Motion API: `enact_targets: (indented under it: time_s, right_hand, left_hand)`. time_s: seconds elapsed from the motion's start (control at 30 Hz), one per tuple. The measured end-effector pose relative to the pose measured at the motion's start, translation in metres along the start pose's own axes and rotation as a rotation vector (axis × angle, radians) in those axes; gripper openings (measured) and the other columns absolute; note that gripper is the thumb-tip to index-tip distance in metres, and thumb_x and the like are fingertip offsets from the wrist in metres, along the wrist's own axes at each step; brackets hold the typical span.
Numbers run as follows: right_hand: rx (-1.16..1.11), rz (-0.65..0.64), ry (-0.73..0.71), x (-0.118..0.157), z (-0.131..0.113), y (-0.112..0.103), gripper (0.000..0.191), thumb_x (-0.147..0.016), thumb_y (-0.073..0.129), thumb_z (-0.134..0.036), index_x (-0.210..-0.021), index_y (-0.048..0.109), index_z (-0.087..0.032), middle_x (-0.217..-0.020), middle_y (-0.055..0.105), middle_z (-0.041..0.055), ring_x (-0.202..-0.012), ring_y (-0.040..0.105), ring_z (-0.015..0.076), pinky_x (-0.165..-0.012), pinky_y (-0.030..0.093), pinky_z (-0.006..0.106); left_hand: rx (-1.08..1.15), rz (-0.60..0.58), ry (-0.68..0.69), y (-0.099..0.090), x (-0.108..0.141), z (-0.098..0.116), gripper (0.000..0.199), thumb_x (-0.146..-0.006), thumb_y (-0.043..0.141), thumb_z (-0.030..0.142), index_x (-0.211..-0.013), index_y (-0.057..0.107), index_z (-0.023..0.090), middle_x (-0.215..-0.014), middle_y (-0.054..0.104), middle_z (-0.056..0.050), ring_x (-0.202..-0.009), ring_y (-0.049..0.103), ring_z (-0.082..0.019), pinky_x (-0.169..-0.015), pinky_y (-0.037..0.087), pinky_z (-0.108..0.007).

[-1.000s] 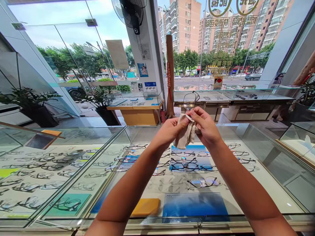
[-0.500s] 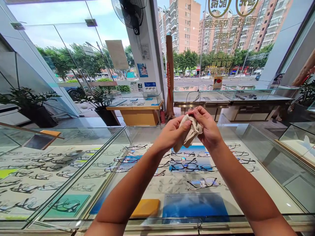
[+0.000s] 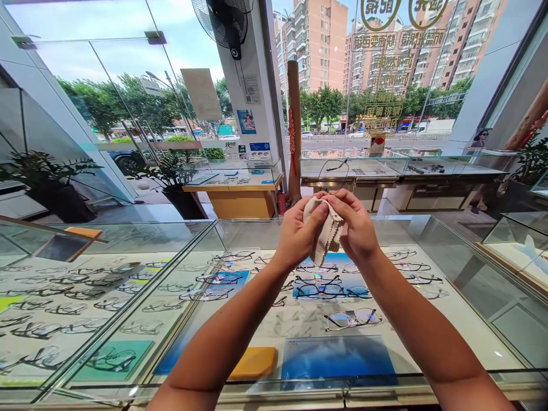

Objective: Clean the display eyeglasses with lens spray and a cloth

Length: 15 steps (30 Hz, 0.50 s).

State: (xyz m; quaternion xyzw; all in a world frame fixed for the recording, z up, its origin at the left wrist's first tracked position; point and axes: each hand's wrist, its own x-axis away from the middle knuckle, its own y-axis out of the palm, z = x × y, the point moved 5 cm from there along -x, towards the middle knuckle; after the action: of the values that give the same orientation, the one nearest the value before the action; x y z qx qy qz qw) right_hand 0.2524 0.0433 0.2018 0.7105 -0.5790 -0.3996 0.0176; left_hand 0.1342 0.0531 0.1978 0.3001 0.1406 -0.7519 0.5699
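Both hands meet at chest height above a glass display case (image 3: pixel 428 377). The left hand (image 3: pixel 297 235) is closed, its thumb and fingers pinching a beige cleaning cloth (image 3: pixel 325 233) against a pair of thin-rimmed glasses (image 3: pixel 333 174). The right hand (image 3: pixel 356 229) is likewise closed, its fingertips gripping the glasses and the cloth from the opposite side, so that the two hands touch through the fabric. The cloth lies between the hands, its scalloped edge hanging just below the fingers. One lens and a temple of the glasses rise just above both hands; the other lens is hidden in the cloth. Beneath the forearms, under the glass, rows of spectacle frames (image 3: pixel 317 290) lie on blue display cards (image 3: pixel 338 357), and an orange pad (image 3: pixel 252 362) sits below the left forearm. Beyond the hands stand a wooden counter (image 3: pixel 233 200) and a wall fan (image 3: pixel 222 23).
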Motion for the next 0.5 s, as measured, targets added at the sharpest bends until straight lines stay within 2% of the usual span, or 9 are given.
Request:
enact_targets:
  time_s: [0.07, 0.17, 0.3, 0.4, 0.5]
  right_hand:
    - [0.011, -0.002, 0.000, -0.001, -0.002, -0.003, 0.018, -0.085, 0.089, -0.036, -0.082, 0.074, -0.026, -0.097, 0.077, -0.0019, -0.091, 0.070, 0.0133, -0.095, 0.058, 0.028]
    - [0.060, 0.024, 0.017, -0.004, -0.005, -0.010, 0.021, -0.083, 0.089, -0.040, -0.083, 0.074, -0.025, -0.097, 0.077, -0.0003, -0.090, 0.071, 0.0155, -0.088, 0.060, 0.030]
    - [0.096, 0.051, 0.022, -0.007, -0.007, -0.016, 0.023, -0.082, 0.089, -0.045, -0.085, 0.076, -0.025, -0.103, 0.079, 0.0022, -0.097, 0.072, 0.0177, -0.093, 0.060, 0.033]
    - [0.120, 0.045, 0.026, -0.007, -0.005, -0.014, 0.022, -0.083, 0.089, -0.045, -0.087, 0.078, -0.026, -0.106, 0.080, 0.0020, -0.102, 0.072, 0.0180, -0.099, 0.058, 0.034]
    - [0.118, 0.023, 0.046, -0.006, -0.001, -0.010, 0.023, -0.080, 0.092, -0.046, -0.085, 0.079, -0.027, -0.102, 0.080, 0.0012, -0.101, 0.072, 0.0180, -0.101, 0.057, 0.034]
  left_hand:
    - [-0.006, -0.056, 0.005, 0.000, -0.002, 0.000, 0.042, -0.094, 0.077, 0.058, -0.112, 0.081, 0.019, -0.107, 0.078, -0.006, -0.101, 0.068, -0.019, -0.089, 0.052, -0.026]
    - [-0.001, -0.178, -0.046, 0.001, -0.003, 0.001, 0.041, -0.098, 0.072, 0.056, -0.112, 0.081, 0.019, -0.103, 0.077, -0.006, -0.095, 0.066, -0.018, -0.084, 0.050, -0.026]
    - [-0.004, -0.253, -0.095, 0.002, 0.000, 0.004, 0.044, -0.092, 0.081, 0.053, -0.118, 0.078, 0.018, -0.098, 0.075, -0.006, -0.084, 0.063, -0.017, -0.077, 0.050, -0.026]
    - [-0.020, -0.185, -0.072, 0.002, 0.001, 0.005, 0.051, -0.087, 0.086, 0.051, -0.125, 0.074, 0.019, -0.105, 0.076, -0.007, -0.085, 0.066, -0.017, -0.079, 0.052, -0.027]
    - [-0.055, -0.075, -0.013, 0.000, -0.001, 0.004, 0.050, -0.089, 0.083, 0.054, -0.122, 0.074, 0.018, -0.110, 0.077, -0.008, -0.089, 0.068, -0.018, -0.080, 0.053, -0.026]
